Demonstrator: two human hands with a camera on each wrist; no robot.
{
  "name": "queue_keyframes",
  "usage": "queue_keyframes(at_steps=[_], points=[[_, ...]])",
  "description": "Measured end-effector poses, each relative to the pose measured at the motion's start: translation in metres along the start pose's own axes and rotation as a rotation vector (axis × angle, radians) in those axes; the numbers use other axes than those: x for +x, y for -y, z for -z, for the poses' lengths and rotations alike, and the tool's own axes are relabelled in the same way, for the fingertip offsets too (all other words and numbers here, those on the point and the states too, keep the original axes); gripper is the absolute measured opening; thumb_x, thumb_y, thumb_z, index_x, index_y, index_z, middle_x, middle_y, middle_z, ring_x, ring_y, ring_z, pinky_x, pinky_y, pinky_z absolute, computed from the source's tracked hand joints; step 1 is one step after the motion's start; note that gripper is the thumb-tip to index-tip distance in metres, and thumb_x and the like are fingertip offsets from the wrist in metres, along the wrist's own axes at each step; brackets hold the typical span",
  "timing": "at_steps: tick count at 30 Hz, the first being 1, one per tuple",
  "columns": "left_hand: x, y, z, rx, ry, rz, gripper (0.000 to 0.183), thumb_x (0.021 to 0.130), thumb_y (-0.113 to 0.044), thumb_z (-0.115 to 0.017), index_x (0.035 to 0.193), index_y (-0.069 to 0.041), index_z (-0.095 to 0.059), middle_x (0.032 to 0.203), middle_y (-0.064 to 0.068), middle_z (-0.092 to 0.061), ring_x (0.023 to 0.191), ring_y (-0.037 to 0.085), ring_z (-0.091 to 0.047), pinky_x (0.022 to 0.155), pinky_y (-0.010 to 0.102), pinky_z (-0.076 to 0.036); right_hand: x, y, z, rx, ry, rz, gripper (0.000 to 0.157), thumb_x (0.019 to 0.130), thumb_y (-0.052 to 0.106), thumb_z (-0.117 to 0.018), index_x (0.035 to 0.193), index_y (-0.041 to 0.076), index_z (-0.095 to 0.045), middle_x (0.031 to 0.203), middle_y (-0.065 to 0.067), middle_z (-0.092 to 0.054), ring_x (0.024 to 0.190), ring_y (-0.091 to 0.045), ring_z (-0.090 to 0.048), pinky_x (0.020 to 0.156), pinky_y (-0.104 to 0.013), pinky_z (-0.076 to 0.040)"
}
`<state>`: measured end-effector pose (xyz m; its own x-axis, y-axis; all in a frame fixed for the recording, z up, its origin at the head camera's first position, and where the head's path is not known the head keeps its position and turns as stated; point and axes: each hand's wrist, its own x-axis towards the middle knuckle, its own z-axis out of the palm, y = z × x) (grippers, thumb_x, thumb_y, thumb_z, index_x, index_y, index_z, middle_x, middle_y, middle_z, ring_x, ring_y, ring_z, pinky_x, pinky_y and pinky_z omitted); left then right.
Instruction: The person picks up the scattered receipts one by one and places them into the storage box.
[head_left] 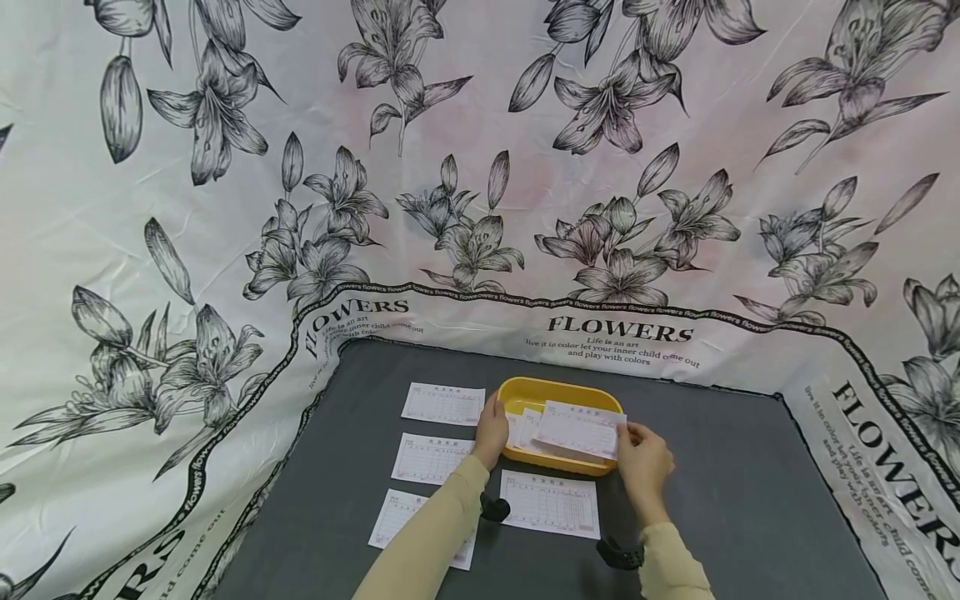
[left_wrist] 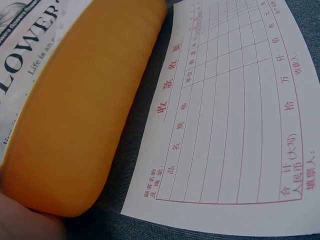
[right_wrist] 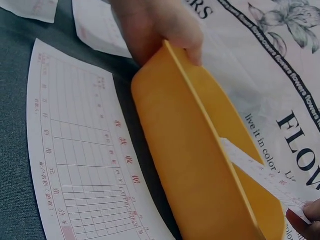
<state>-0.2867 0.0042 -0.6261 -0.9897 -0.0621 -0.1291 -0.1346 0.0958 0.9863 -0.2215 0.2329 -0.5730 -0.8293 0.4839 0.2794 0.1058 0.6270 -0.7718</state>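
My left hand (head_left: pixel 491 433) grips the left end of a yellow plastic tray (head_left: pixel 558 385); in the right wrist view its fingers (right_wrist: pixel 192 50) curl over the rim. With thumb and fingers, my right hand (head_left: pixel 645 462) pinches the right edge of a printed receipt slip (head_left: pixel 581 429) above the tray's right part. Other slips (head_left: pixel 523 427) lie inside the tray, partly covered by the held one. Just in front of the tray, a receipt form (head_left: pixel 550 504) with red printing lies flat on the table; both wrist views show its ruled grid.
Left of the tray, three more forms lie in a column: a far one (head_left: pixel 442 403), a middle one (head_left: pixel 427 460) and a near one (head_left: pixel 396 515) partly under my left sleeve. The dark grey table (head_left: pixel 720 467) meets a flower-printed cloth (head_left: pixel 480 208) behind and at both sides.
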Motion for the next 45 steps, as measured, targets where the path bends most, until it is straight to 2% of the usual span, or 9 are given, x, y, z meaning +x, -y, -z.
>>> queue_keyframes(at_steps=[6,13,29,38,45], points=[[0.001,0.000,0.000,-0.006,0.005,0.000,0.051,0.119,-0.023,-0.028,0.164,-0.002,-0.033,0.165,0.020,-0.042,0.153,0.039,-0.040,0.128,0.055,-0.031,-0.002,0.001,-0.007,-0.038,0.022,0.017,0.025,0.102,0.013,-0.069,0.110,-0.010,-0.077,0.099,-0.028,-0.077,0.096,-0.049,-0.067,0.086,-0.063,-0.034],[0.003,0.002,0.000,-0.016,0.007,-0.001,0.051,0.118,-0.023,-0.029,0.164,0.000,-0.033,0.165,0.021,-0.042,0.153,0.040,-0.040,0.128,0.056,-0.031,-0.003,-0.002,-0.017,-0.098,0.025,0.073,0.021,0.101,0.013,-0.071,0.104,-0.006,-0.079,0.093,-0.024,-0.077,0.092,-0.047,-0.067,0.083,-0.061,-0.035],[0.005,0.005,-0.001,-0.025,0.011,0.008,0.051,0.119,-0.025,-0.029,0.165,-0.003,-0.033,0.166,0.018,-0.042,0.154,0.038,-0.038,0.129,0.053,-0.030,-0.005,-0.011,-0.033,-0.215,0.066,0.184,0.025,0.100,0.011,-0.071,0.113,-0.010,-0.077,0.097,-0.026,-0.077,0.094,-0.045,-0.056,0.084,-0.061,-0.032],[0.003,0.003,0.000,-0.030,0.010,-0.006,0.051,0.119,-0.024,-0.029,0.165,-0.003,-0.033,0.166,0.019,-0.041,0.154,0.038,-0.038,0.129,0.054,-0.030,-0.001,-0.014,-0.035,-0.279,0.103,0.185,0.029,0.100,0.011,-0.070,0.121,-0.010,-0.074,0.098,-0.028,-0.076,0.099,-0.046,-0.054,0.083,-0.060,-0.033],[0.002,0.003,0.000,-0.023,0.001,0.003,0.051,0.119,-0.024,-0.029,0.164,-0.003,-0.035,0.165,0.019,-0.042,0.154,0.038,-0.039,0.129,0.054,-0.030,0.001,-0.013,-0.032,-0.270,0.117,0.177,0.033,0.100,0.011,-0.071,0.127,-0.008,-0.070,0.100,-0.026,-0.076,0.102,-0.048,-0.055,0.085,-0.062,-0.035]])
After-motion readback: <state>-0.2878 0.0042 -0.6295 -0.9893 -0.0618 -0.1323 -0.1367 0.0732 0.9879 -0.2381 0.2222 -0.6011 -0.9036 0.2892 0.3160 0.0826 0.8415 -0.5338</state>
